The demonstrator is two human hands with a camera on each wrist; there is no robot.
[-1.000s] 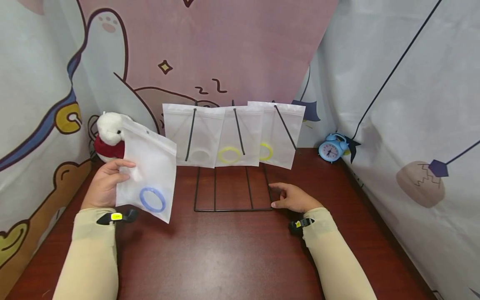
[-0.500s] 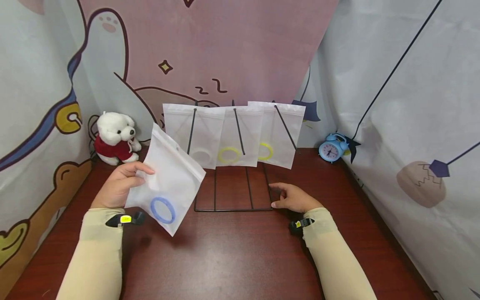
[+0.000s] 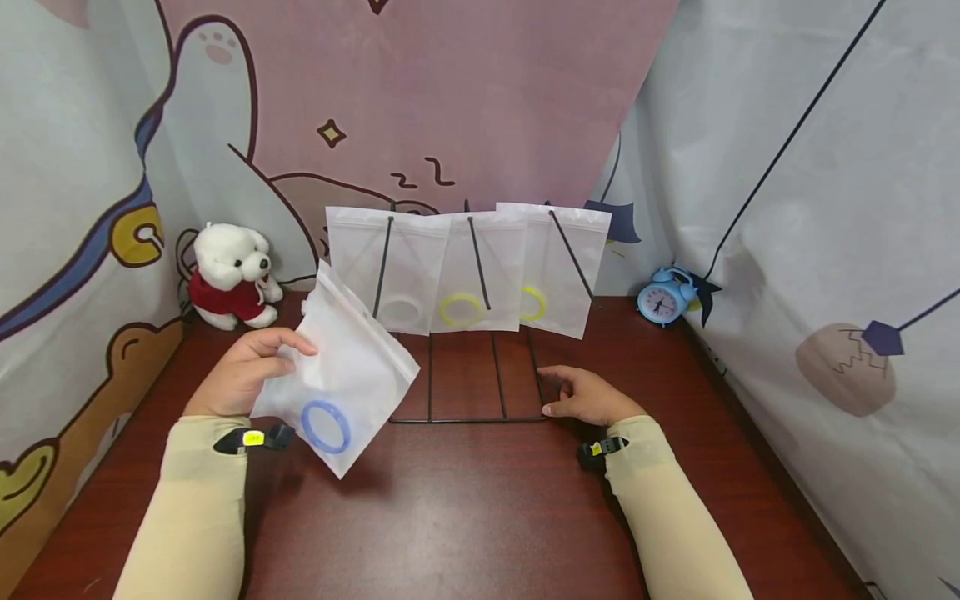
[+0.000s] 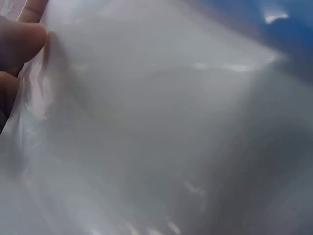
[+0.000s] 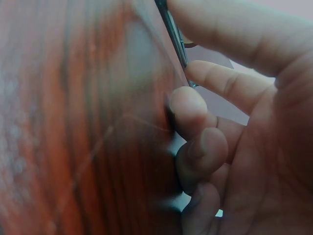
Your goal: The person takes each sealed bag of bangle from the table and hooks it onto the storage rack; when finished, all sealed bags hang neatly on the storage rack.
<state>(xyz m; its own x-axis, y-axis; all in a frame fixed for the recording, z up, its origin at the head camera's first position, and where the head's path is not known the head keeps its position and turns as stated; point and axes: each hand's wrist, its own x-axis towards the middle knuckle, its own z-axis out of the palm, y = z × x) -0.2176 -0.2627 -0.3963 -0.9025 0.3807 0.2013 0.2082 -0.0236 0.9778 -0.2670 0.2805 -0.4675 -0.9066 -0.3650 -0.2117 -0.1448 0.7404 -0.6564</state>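
Observation:
In the head view my left hand (image 3: pixel 243 372) pinches a frosted white zip bag (image 3: pixel 341 367) by its left edge, thumb and fingers on it. The bag hangs tilted above the table, with a blue ring (image 3: pixel 326 427) inside. In the left wrist view the bag (image 4: pixel 137 112) fills most of the picture. A black wire display rack (image 3: pixel 465 421) stands ahead, with three similar bags on its hooks: one with a white ring (image 3: pixel 402 312), two with yellow rings (image 3: pixel 461 309). My right hand (image 3: pixel 588 396) holds the rack's right front corner between thumb and index finger, other fingers curled.
A white plush bear (image 3: pixel 234 275) in a red top sits at the back left. A blue alarm clock (image 3: pixel 663 296) stands at the back right. Printed cloth walls (image 3: pixel 480 100) enclose the dark red wooden table (image 3: pixel 450 517) at the back and sides.
My left hand has moved right and slightly down with the bag, which has tilted clockwise towards the rack. The bear is uncovered. My right hand stays in place.

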